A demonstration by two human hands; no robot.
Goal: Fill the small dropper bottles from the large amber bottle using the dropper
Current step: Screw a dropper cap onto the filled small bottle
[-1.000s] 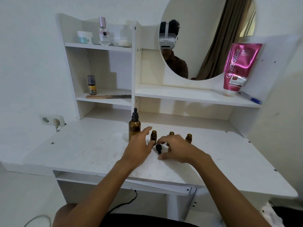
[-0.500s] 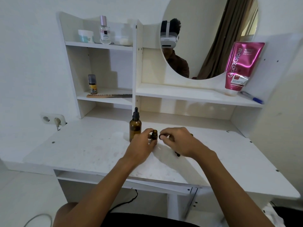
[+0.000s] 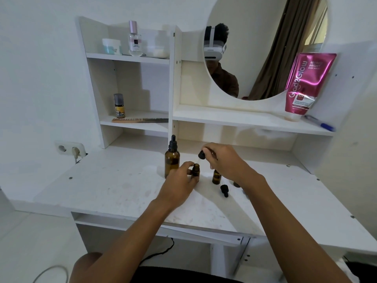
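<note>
The large amber bottle (image 3: 172,163) stands upright on the white desk (image 3: 114,186) with its black dropper cap on. Just right of it, my left hand (image 3: 179,184) grips a small amber bottle (image 3: 196,170) whose neck is uncovered. My right hand (image 3: 224,160) holds a black dropper cap (image 3: 201,155) slightly above and to the right of that bottle. A second small amber bottle (image 3: 216,177) stands under my right hand, partly hidden. A loose black dropper cap (image 3: 224,190) lies on the desk in front of it. A third small bottle (image 3: 236,184) is mostly hidden by my right wrist.
A shelf unit with a round mirror (image 3: 265,48) rises behind the desk. A pink tube (image 3: 304,84) and a blue pen (image 3: 320,123) sit on the right shelf; a comb (image 3: 138,120) and small jars sit on the left shelves. A wall socket (image 3: 70,149) is at left.
My right hand has lifted a dropper cap off the small bottle and raised it. My left hand has closed on that bottle. A loose cap now shows on the desk.
</note>
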